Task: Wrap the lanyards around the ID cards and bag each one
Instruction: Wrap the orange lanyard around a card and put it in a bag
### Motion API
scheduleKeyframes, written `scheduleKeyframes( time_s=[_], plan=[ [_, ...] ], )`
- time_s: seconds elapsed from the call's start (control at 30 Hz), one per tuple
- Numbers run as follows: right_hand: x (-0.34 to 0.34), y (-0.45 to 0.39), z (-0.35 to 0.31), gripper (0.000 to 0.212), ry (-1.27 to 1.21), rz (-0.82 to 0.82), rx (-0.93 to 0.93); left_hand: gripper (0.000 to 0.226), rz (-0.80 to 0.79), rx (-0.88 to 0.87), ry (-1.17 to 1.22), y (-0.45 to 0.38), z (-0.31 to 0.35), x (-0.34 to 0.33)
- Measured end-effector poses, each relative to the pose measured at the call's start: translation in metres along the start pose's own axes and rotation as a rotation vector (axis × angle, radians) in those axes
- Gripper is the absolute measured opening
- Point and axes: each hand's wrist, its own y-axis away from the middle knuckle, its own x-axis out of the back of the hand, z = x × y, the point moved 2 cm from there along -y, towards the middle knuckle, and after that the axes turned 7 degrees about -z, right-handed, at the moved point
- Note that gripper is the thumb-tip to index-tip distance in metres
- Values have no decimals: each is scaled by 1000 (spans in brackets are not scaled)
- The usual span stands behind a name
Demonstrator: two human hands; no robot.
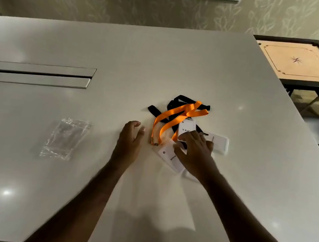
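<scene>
Orange lanyard [175, 119] tangles over black lanyard [175, 102] beside ID cards [169, 157]; right hand [193, 149] rests flat on them, left hand [131, 135] open.

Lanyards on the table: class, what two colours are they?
Orange lanyard and black lanyard, clearest in the head view.

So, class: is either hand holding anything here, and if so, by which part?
The left hand holds nothing; it hovers open beside the orange lanyard. The right hand lies on the ID cards, fingers down; whether it grips one cannot be told.
</scene>
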Motion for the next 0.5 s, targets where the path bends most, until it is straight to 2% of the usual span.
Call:
scheduleKeyframes(
  time_s=[0.1, 0.33, 0.5],
  plan=[
    [-4, -1, -4, 30, 33, -16, 42, 30, 17, 41, 153, 6, 1, -5],
    [-4, -7, -9, 32, 84, -109, 22, 23, -37, 98, 271, 23, 2, -14],
    [1, -14, -10, 26, -46, -151, -22, 25, -21, 129, 278, 26, 0, -17]
  ],
)
